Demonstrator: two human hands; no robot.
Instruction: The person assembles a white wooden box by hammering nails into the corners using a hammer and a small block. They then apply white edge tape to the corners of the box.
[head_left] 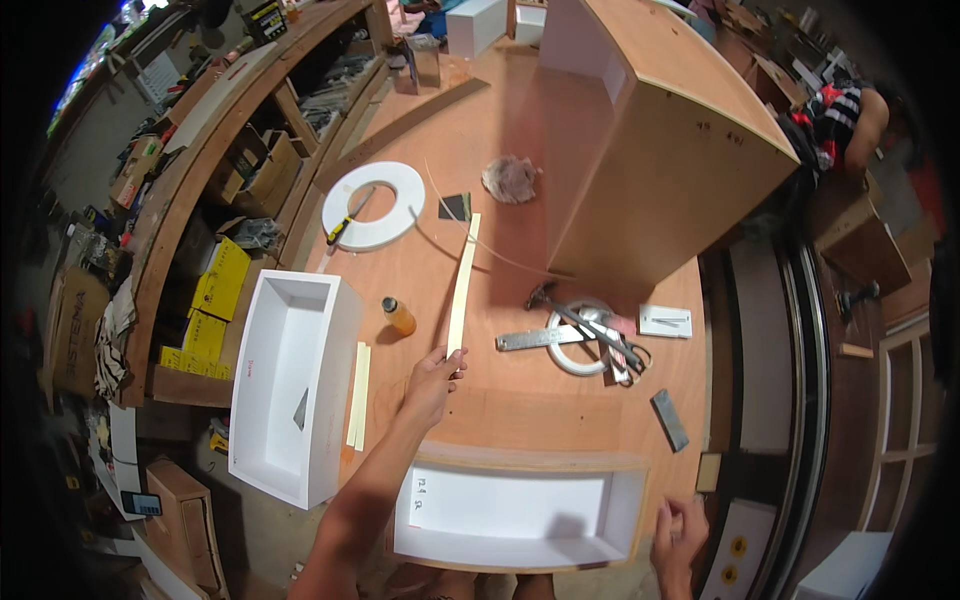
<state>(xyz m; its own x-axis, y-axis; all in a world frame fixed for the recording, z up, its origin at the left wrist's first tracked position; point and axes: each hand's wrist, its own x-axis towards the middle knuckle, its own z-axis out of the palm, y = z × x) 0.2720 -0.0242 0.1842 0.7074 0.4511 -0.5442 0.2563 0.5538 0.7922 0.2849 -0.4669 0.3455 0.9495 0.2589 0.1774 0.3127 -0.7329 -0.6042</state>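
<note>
My left hand is closed round the lower end of a long, pale yellow strip, which points away over the wooden worktable. Down at the right, my right hand hovers beside a shallow box with a white inside and wooden edges. Its fingers are curled in, and nothing shows in them. The shallow box lies at the near table edge, open side up. More pale strips rest to the left, alongside a white open box.
A big wooden cabinet stands at the far right. A hammer, scissors and a tape roll lie in a heap. An amber bottle, a white banding coil and a crumpled rag are further left. Another person works beyond.
</note>
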